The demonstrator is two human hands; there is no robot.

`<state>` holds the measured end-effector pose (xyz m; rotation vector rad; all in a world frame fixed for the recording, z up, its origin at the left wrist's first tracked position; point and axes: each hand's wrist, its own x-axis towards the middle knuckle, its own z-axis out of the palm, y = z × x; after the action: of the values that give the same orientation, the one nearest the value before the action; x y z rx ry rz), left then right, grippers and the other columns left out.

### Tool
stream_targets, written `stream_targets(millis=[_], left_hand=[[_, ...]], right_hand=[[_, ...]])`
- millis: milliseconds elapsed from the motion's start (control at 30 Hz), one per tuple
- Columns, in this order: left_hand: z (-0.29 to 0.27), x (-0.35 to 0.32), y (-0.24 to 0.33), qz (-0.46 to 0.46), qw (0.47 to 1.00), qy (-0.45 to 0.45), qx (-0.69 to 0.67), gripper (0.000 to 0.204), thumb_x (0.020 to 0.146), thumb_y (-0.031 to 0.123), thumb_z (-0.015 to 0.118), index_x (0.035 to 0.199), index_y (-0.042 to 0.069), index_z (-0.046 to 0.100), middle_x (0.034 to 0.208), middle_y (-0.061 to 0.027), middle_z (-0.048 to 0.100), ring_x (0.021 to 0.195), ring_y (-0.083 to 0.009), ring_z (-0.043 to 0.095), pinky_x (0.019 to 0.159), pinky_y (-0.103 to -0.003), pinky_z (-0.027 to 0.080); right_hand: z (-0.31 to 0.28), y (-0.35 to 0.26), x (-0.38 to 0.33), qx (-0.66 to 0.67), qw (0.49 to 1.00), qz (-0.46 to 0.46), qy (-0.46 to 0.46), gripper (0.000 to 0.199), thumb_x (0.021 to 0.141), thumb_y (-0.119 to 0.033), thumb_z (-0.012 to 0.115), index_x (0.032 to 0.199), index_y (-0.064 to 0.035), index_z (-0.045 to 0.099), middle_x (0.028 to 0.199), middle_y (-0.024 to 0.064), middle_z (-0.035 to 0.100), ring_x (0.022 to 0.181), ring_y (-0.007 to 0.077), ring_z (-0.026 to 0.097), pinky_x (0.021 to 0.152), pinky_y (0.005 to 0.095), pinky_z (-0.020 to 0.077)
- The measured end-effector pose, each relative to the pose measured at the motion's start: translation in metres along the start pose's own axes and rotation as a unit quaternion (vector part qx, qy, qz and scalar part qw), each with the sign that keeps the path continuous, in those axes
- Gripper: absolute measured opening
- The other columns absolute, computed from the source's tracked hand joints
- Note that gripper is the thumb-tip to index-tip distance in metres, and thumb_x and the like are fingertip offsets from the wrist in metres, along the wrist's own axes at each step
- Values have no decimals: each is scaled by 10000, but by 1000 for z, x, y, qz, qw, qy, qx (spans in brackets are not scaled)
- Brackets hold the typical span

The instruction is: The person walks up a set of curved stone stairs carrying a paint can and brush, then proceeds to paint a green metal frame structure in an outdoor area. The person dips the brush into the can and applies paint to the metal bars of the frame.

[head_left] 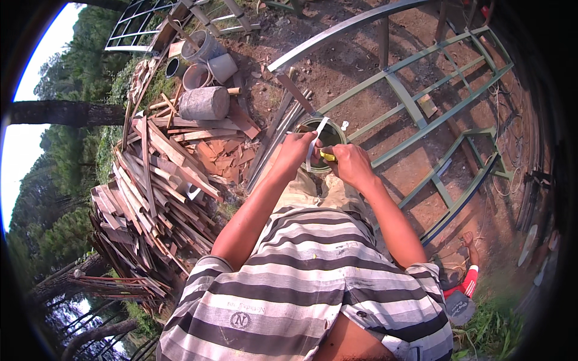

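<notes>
Over a round bucket [335, 133], left fingers [307, 138] pinching a white strip [320, 127], right fingers [341, 151] curled round a yellow tool [327, 154]

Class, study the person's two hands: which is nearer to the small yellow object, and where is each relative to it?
Right. The right hand grips the yellow object; the left hand is to its left, holding the white strip.
</notes>
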<state>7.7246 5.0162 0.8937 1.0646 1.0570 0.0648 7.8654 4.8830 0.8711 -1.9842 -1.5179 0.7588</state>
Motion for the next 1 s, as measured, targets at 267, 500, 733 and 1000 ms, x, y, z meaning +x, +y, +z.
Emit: stream_targets(millis=[267, 500, 733, 1000], left_hand=[[14, 6, 23, -14, 998, -13, 55, 482, 1052, 376, 507, 897, -44, 685, 667, -114, 662, 538, -193, 634, 521, -309, 510], [9, 17, 3, 8, 998, -5, 57, 517, 1058, 425, 479, 910, -21, 695, 652, -111, 663, 532, -205, 630, 539, -324, 505], [-9, 21, 7, -34, 998, -31, 32, 544, 1071, 455, 434, 1030, -31, 675, 669, -106, 663, 532, -201, 625, 543, -321, 511], [-11, 23, 4, -27, 999, -26, -24, 530, 1064, 462, 456, 981, -34, 623, 665, -129, 653, 522, -223, 648, 496, -332, 519]], right_hand=[[56, 40, 44, 3, 996, -56, -76, 162, 864, -188, 600, 805, -72, 696, 801, 184, 699, 795, 408, 684, 711, 505, 547], [62, 36, 54, -106, 984, -120, -83, 66, 817, -174, 635, 842, -133, 680, 823, 119, 719, 817, 378, 695, 710, 481, 545], [37, 20, 56, -67, 991, -14, -118, 89, 819, -211, 674, 830, -123, 690, 857, 140, 709, 818, 389, 689, 722, 486, 546], [37, 14, 35, -40, 998, -44, -5, 185, 812, -261, 726, 824, -77, 708, 808, 157, 695, 805, 398, 690, 700, 503, 550]])
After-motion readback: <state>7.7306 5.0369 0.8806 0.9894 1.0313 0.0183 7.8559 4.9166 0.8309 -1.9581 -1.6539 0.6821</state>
